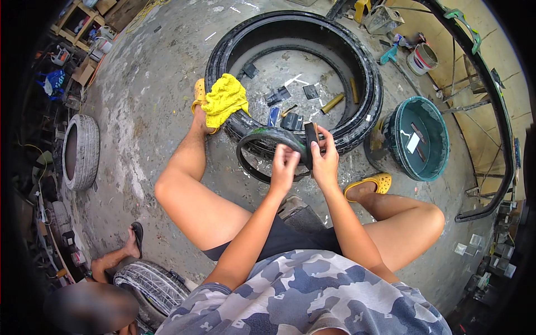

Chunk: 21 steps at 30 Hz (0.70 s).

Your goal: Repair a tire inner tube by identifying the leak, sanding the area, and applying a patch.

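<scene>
My right hand [325,158] is closed around a dark, flat block [310,139] with a brown edge, held upright. Close beside it, my left hand [285,167] has its fingers curled together; they are slightly blurred, and what they hold, if anything, is hidden. A black ring-shaped piece [262,134] stands tilted behind my hands, against the near side of a large black tire [365,67] lying flat on the floor. A yellow cloth [226,100] is draped over the tire's left rim. Dark patches [277,96] and a brass-coloured tube [333,103] lie inside the tire's opening.
To the right stands a dark green bucket [399,120] with a few items inside. A white pail [422,59] is farther back. One worn tire [82,152] sits at left, another [151,290] at lower left beside another person [106,301]. A black curved frame [505,111] rises at right.
</scene>
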Available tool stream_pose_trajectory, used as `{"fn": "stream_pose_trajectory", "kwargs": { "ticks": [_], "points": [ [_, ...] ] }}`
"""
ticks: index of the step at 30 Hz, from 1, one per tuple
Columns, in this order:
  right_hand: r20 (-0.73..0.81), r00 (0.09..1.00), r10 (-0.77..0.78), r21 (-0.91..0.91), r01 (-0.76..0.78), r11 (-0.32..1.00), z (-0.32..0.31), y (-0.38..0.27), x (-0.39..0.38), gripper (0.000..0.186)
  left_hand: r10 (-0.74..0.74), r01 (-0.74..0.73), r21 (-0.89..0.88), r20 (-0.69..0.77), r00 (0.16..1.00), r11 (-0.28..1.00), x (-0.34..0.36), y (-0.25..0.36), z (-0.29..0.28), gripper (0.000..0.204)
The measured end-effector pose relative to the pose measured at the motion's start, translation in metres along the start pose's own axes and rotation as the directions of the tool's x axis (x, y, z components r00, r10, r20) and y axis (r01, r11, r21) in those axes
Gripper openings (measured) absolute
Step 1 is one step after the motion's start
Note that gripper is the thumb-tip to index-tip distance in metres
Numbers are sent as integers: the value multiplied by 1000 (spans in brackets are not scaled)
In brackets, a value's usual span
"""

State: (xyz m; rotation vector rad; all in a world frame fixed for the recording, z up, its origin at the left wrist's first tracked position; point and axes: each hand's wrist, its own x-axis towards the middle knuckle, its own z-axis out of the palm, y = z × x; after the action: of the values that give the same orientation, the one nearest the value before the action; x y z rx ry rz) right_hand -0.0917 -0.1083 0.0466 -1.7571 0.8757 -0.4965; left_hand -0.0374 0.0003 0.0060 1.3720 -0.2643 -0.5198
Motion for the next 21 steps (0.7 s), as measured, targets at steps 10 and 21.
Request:
{"fn": "stream_pose_trajectory", "kwargs": {
  "ticks": [10,21],
  "points": [
    [-67,998,-11,-20,9,1000,11,0,-15,45,39,-183,-204,-558,829,962,55,-2,11,60],
    [113,988,-103,38,99,994,13,-8,-28,45,-292,-92,-514,-616,732,853,51,16,-5,70]
  ]
}}
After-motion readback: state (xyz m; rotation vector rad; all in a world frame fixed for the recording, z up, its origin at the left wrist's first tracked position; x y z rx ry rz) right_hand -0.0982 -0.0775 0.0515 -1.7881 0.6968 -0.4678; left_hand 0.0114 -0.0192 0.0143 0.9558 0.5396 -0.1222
